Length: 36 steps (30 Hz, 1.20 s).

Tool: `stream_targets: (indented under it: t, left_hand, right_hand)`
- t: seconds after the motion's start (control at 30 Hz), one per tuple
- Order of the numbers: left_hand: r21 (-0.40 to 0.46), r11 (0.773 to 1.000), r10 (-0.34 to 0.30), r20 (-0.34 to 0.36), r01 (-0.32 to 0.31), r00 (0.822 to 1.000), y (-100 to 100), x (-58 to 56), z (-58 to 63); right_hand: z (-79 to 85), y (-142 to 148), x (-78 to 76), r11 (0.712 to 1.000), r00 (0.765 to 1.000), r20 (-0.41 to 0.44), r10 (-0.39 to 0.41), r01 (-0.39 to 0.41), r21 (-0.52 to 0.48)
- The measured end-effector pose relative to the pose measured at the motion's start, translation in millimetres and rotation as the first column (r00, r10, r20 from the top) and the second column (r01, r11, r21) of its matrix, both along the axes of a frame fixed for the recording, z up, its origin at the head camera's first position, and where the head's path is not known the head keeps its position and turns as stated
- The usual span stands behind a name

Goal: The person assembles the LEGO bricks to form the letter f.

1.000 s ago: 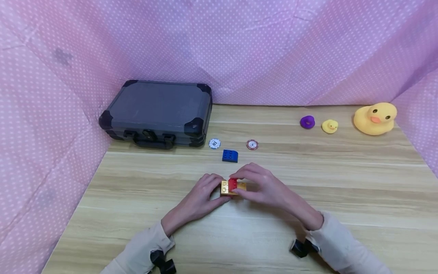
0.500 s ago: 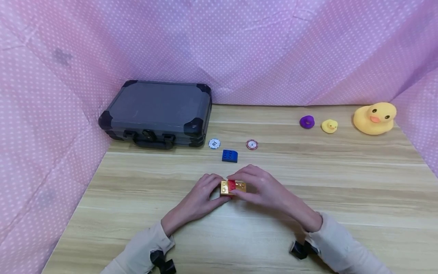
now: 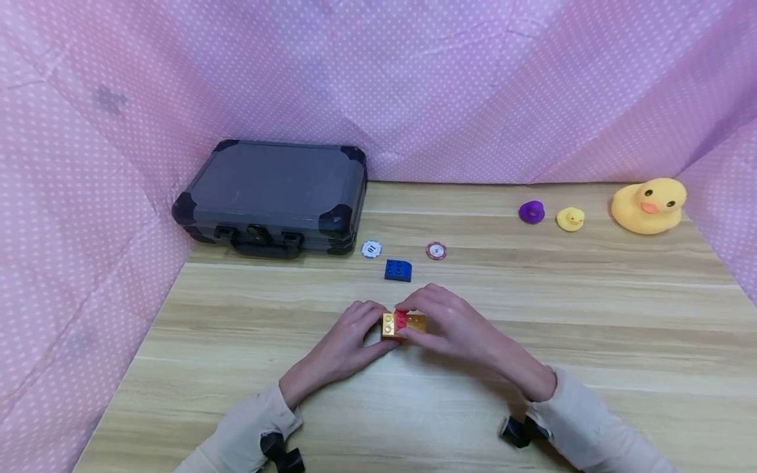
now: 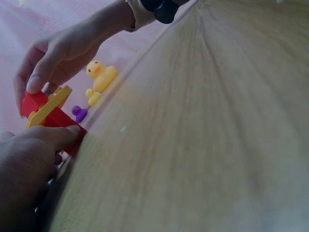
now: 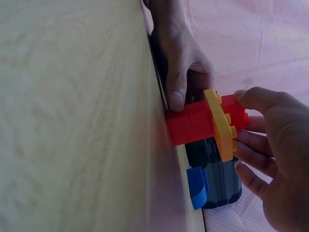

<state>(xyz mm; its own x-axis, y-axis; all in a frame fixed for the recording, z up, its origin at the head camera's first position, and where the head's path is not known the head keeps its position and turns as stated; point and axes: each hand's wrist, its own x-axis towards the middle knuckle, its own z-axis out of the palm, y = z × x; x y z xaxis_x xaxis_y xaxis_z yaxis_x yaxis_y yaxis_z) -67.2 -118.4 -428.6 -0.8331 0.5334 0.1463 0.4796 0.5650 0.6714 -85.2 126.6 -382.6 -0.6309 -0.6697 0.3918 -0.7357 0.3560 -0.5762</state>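
Observation:
A stack of toy building bricks stands on the table in front of me. At its base are red bricks (image 5: 190, 125), one on the other, with a flat yellow plate (image 5: 222, 129) across them, wider than they are. On top of the plate's studs sits a smaller red brick (image 3: 401, 319), seemingly touching it. My right hand (image 3: 458, 322) pinches this top brick between thumb and fingers. My left hand (image 3: 345, 341) holds the lower red bricks from the left, its thumb on their near side. From the head view the lower bricks are mostly hidden.
Behind the stack lie a blue brick (image 3: 398, 270), a white chip (image 3: 371, 249) and a red chip (image 3: 436, 250). A grey case (image 3: 272, 184) stands back left. A purple duck (image 3: 531, 212), a small yellow duck (image 3: 570, 219) and a large duck (image 3: 647, 209) line the back right.
The top red brick has come down slightly toward the yellow plate under my right fingers. My left hand has stayed in place around the lower bricks.

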Motion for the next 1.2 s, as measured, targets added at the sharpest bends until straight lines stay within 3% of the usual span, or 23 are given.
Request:
stream_targets:
  t: [0.3, 0.7, 1.2]
  left_hand:
    - [0.004, 1.0, 0.005, 0.009, -0.006, 1.0, 0.1, 0.8, 0.5]
    - [-0.019, 1.0, 0.02, 0.047, -0.019, 0.999, 0.0, 1.4, 3.5]
    - [-0.013, 1.0, 0.008, 0.013, -0.008, 1.0, -0.9, 0.8, -0.2]
  right_hand:
    - [0.0, -3.3, -1.9, 0.999, 0.995, -0.103, 0.018, -0.014, 0.039]
    - [5.5, -4.9, -3.4, 0.993, 0.989, -0.141, 0.053, -0.037, 0.117]
    - [-2.1, -5.8, -2.8, 0.997, 0.988, -0.147, 0.058, -0.05, 0.057]
